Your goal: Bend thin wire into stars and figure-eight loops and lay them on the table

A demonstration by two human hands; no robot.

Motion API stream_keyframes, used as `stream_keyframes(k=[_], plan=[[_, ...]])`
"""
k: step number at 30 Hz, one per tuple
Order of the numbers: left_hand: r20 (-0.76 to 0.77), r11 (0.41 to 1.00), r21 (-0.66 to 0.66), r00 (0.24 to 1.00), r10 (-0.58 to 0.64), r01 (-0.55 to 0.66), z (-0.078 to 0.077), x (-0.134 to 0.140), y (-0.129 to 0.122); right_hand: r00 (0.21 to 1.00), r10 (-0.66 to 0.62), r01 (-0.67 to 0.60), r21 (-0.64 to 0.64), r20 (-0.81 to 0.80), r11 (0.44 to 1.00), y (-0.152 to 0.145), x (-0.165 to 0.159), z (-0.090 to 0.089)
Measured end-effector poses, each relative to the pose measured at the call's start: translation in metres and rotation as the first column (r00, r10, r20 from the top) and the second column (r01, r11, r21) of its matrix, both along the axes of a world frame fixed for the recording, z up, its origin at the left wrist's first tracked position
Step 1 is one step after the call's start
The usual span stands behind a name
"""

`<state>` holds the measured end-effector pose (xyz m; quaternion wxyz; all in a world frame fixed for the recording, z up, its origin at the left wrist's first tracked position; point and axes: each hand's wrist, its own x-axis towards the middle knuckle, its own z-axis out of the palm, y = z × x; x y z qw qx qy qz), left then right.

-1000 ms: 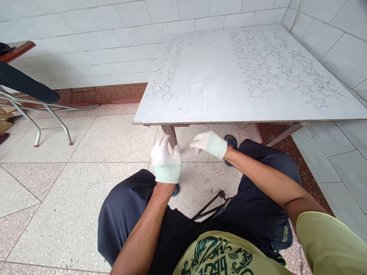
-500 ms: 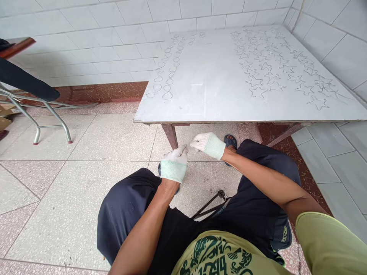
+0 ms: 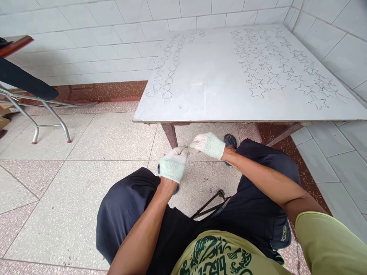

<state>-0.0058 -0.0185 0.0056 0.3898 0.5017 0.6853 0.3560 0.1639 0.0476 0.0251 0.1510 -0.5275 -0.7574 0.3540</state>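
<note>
My left hand point(image 3: 173, 162), in a white knit glove with a pale green cuff, is closed in a pinch. A short bit of thin wire point(image 3: 187, 143) pokes up from its fingertips; most of it is hidden by the gloves. Just to the right, my right hand point(image 3: 208, 145), gloved the same way, has its fingers pressed together beside the wire. Both hands hang over the floor between my knees, in front of the table point(image 3: 218, 103). Whether the right fingers grip the wire as well is hard to make out.
Wire stars point(image 3: 258, 91) lie in rows on the table's right side, and looped wire shapes point(image 3: 167, 91) along its left. A dark metal tool point(image 3: 220, 194) lies between my legs. A metal-legged stool point(image 3: 51, 126) stands at the left, beside another person's leg point(image 3: 28, 82).
My left hand has turned slightly and shifted a little. The wire end now stands more upright between the hands. My right hand has stayed almost in place.
</note>
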Motion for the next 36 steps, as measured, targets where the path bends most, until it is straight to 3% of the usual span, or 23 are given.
stream_keyframes(k=[7, 13, 25, 36], plan=[[0.157, 0.999, 0.012, 0.987, 0.037, -0.039, 0.014, 0.004, 0.0, 0.999, 0.051, -0.051, -0.003, 0.002, 0.999, -0.002, -0.001, 0.002], [0.262, 1.0, -0.006, 0.965, 0.0, 0.002, 0.011, -0.002, 0.0, 0.996, 0.087, -0.088, -0.058, -0.01, 0.994, -0.006, -0.001, 0.006], [0.207, 0.991, -0.049, 0.972, -0.112, 0.125, 0.015, -0.014, -0.001, 0.985, 0.087, -0.1, -0.082, -0.147, 0.992, 0.001, 0.017, 0.009], [0.161, 0.974, -0.112, 0.971, -0.177, 0.196, 0.018, -0.015, 0.001, 0.983, 0.093, -0.101, -0.039, -0.161, 0.994, 0.006, 0.021, 0.001]])
